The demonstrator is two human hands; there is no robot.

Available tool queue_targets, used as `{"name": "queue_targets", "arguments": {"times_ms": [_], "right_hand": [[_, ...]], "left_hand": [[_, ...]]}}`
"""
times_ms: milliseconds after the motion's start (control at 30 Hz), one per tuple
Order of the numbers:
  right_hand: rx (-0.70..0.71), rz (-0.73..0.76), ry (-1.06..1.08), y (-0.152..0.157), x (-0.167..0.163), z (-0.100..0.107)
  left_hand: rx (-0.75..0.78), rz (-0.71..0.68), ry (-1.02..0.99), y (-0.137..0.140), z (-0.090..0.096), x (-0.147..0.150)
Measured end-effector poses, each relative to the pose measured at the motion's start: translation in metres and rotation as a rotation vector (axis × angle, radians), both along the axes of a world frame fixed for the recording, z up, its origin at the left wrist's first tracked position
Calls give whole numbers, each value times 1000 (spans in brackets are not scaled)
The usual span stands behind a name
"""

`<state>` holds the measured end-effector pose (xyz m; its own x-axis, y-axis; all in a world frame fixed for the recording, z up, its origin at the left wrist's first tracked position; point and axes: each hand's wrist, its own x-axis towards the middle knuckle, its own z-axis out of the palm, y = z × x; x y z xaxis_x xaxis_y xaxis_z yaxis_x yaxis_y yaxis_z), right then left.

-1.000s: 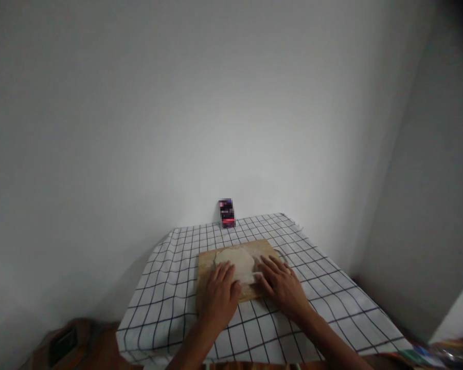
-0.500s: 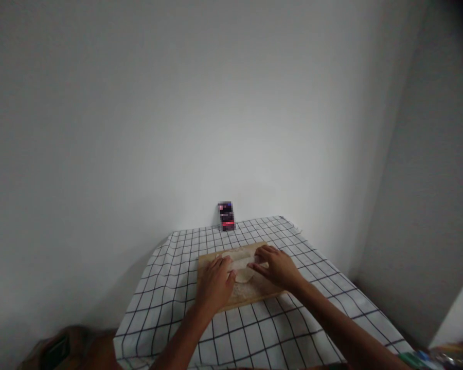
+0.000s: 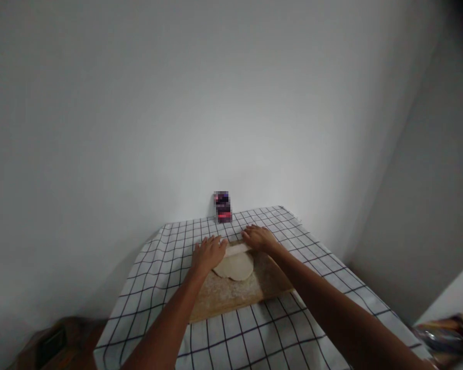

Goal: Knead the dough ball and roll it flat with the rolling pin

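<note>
A pale rolling pin (image 3: 237,250) lies across the far part of a flattened round of dough (image 3: 235,267). Over the pin's left end is my left hand (image 3: 209,252), palm down and fingers curved forward. My right hand (image 3: 259,238) covers its right end in the same way, a little farther out. Both hands hide the pin's ends. Beneath the dough is a floury wooden board (image 3: 231,298), tilted slightly to the table's edge. The near part of the dough shows bare, with an uneven rim.
A black-and-white checked cloth (image 3: 150,288) covers the table. At its far edge a dark, pixelated upright object (image 3: 223,207) leans by the wall (image 3: 231,103). A brown item (image 3: 50,344) is low at left; blurred colourful packaging (image 3: 447,334) is at lower right.
Both hands have moved forward, away from me, with the rolling pin, toward the board's far edge. More of the dough and the near board now shows. The view has shifted slightly.
</note>
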<state>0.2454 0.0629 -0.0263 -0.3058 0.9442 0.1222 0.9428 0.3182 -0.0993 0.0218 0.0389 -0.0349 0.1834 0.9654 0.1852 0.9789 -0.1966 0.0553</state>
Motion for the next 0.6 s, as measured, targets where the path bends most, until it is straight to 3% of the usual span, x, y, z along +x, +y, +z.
{"name": "queue_targets", "arguments": {"times_ms": [200, 433, 600], "right_hand": [[10, -71, 33, -31, 1, -3], [202, -108, 170, -101, 8, -35], [161, -76, 196, -98, 9, -33]], "left_hand": [[141, -26, 19, -28, 0, 6], [253, -163, -57, -72, -18, 2], [259, -190, -72, -76, -23, 0]]}}
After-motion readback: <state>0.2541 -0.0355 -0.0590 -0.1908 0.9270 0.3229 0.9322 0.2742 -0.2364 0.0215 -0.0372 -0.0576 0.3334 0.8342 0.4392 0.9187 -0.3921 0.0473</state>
